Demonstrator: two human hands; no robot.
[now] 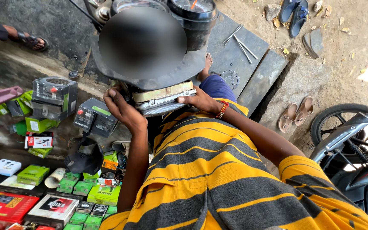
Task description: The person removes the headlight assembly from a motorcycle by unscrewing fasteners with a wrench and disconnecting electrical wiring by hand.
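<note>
At nine o'clock, green boxes [33, 174] and black batteries [54, 97] lie spread over the ground. Near the centre, the left hand [122, 108] is curled around the left end of the motorcycle headlight housing [163, 99], fingers wrapped over its edge, while the right hand [201, 101], with a red bracelet [222, 110] at the wrist, presses its fingers flat against the right end, so the housing sits gripped between them just below the gauges [192, 8]. At two o'clock lie sandals [295, 114]; at four o'clock stands a motorcycle wheel [349, 127].

Boxes [54, 97] left of headlight unit [163, 97]; sandals [295, 113] right.
</note>
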